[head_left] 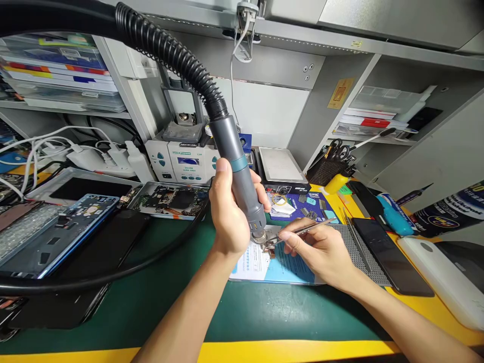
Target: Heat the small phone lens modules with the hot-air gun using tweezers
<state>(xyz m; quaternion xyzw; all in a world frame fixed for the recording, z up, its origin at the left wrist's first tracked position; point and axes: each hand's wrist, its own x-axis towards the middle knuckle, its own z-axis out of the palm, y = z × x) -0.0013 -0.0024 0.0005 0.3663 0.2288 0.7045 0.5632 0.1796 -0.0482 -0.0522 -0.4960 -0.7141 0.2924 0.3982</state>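
My left hand (229, 214) is wrapped round the dark grey handle of a hot air gun (242, 176), its nozzle pointing down. In my right hand (321, 249) is a pair of metal tweezers (308, 228), pinched between thumb and fingers. The tweezers' tips reach just beside the nozzle, over a small part (269, 249) with metal and copper-coloured bits; its kind is too small to make out. Under it lies a blue and white printed sheet (291, 269) on the green mat (181, 302). The nozzle and tweezers partly hide the small part.
A black hose (162, 257) loops across the mat at left, near phone shells (56, 237). Behind stand a soldering station (185, 161) and a tray of circuit boards (170, 199). A black phone (393, 257), spare tweezers (357, 239) and a white device (442, 277) lie at right.
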